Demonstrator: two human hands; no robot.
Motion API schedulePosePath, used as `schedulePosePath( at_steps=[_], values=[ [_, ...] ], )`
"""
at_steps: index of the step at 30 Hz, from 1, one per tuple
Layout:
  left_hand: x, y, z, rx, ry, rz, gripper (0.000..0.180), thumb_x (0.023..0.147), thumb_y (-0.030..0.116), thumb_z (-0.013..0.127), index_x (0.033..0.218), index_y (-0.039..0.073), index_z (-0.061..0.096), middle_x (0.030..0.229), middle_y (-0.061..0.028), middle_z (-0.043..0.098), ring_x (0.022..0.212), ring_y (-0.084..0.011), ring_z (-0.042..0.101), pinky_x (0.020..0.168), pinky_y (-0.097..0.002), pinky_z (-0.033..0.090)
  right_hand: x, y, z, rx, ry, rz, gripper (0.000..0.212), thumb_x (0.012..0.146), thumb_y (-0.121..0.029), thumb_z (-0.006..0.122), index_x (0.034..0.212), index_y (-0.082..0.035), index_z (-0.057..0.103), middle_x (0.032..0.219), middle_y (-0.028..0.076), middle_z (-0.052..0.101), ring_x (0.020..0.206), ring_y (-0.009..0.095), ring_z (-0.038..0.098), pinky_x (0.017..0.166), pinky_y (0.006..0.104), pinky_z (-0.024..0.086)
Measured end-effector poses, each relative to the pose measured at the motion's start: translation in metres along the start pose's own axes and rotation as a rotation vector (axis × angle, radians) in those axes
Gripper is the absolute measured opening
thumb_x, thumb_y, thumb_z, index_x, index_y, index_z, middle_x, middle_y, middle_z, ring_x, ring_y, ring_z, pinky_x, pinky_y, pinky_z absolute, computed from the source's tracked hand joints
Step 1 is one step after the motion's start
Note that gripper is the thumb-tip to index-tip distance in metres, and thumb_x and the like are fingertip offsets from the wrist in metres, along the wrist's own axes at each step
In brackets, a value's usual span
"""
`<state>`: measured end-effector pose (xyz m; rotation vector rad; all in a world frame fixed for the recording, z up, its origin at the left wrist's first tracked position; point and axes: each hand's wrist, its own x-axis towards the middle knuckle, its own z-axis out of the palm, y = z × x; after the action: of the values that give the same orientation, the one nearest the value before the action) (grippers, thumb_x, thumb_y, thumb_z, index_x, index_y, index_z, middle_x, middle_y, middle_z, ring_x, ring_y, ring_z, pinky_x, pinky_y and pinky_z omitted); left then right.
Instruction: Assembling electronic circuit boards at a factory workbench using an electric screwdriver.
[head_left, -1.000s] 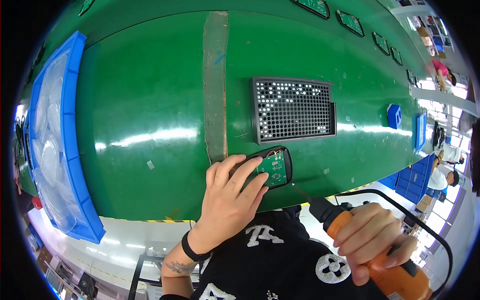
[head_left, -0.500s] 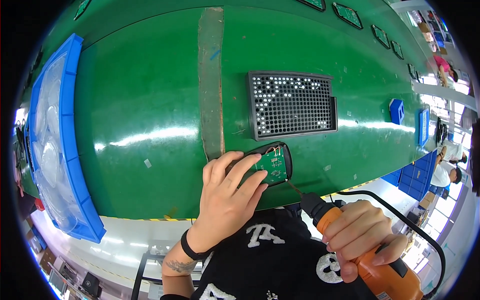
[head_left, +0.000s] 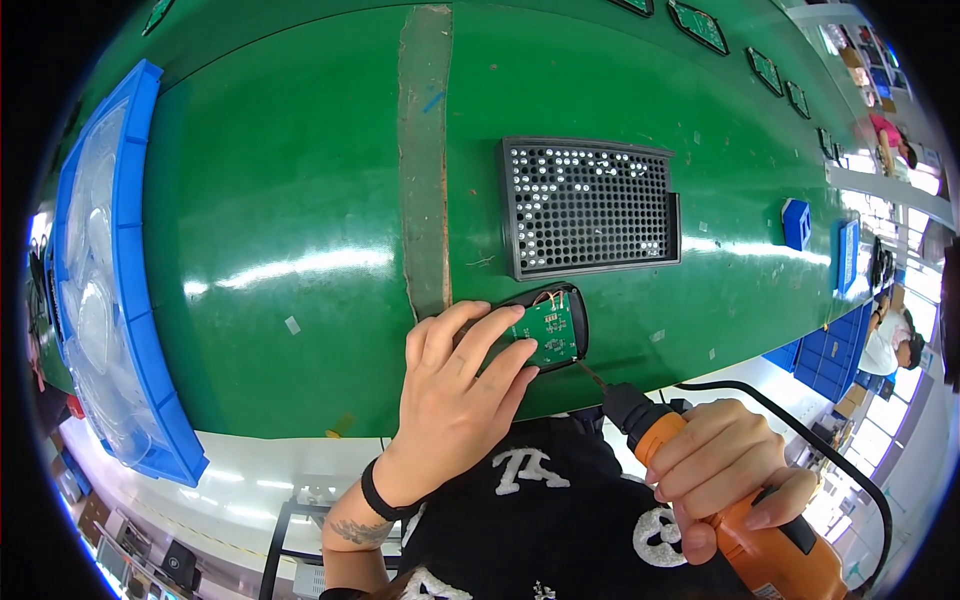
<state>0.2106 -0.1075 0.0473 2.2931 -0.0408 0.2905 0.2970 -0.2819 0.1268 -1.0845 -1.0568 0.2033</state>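
The left hand (head_left: 455,395) is lying flat on a small black housing (head_left: 575,325) at the near edge of the green table (head_left: 280,200). Its fingers (head_left: 490,335) are spreading across a green circuit board (head_left: 548,330) seated inside that housing, pressing it down; the hand is closing on nothing. Much of the housing's left part is hidden under the hand.

The right hand (head_left: 725,465) is wrapping fully around the orange body of an electric screwdriver (head_left: 700,470). The tool is tilting up toward the left, and its thin bit (head_left: 590,375) is ending just beside the housing's near right corner. Contact between the bit and the housing cannot be confirmed. A black cable (head_left: 800,425) is curving away from the tool to the right.

Just beyond the housing, a black perforated tray (head_left: 590,205) is lying flat, with small pale parts filling its far rows. A dull strip of tape (head_left: 425,150) is running from far to near, left of the tray. A blue bin (head_left: 125,300) holding clear plastic pieces is occupying the far left. Small blue boxes (head_left: 797,222) are sitting to the right.
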Motion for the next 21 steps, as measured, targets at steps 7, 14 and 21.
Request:
schedulePosePath(
  at_steps=[7,14,21],
  values=[
    [-0.001,0.003,0.0,-0.017,0.013,-0.046,0.032,0.06,0.005,0.074,0.09,0.01,0.063,0.112,-0.0036,0.056,0.103,-0.0275,0.049,0.084,-0.0382,0.036,-0.002,-0.003,0.004,-0.006,0.016,0.002,0.044,0.067,0.006,0.063,0.1,-0.006,0.037,0.054,0.009,0.054,0.041,0.021,0.052,0.042,0.0339,0.05],
    [0.004,-0.001,-0.001,-0.006,0.033,-0.02,0.031,0.061,0.006,0.074,0.089,0.009,0.062,0.11,-0.0038,0.057,0.102,-0.0271,0.05,0.084,-0.0387,0.037,0.005,0.008,0.002,-0.096,-0.037,-0.062,0.04,0.074,-0.002,0.065,0.102,-0.003,0.036,0.055,0.005,0.055,0.04,0.015,0.054,0.038,0.0263,0.049],
    [-0.001,0.001,-0.012,-0.013,0.055,-0.017,0.029,0.064,0.009,0.072,0.091,0.009,0.062,0.11,-0.0043,0.056,0.103,-0.0274,0.049,0.083,-0.0392,0.038,0.027,0.004,0.012,0.012,-0.152,-0.021,0.039,0.072,0.002,0.068,0.098,-0.004,0.039,0.057,0.008,0.055,0.044,0.018,0.056,0.042,0.0319,0.05]
  ],
)
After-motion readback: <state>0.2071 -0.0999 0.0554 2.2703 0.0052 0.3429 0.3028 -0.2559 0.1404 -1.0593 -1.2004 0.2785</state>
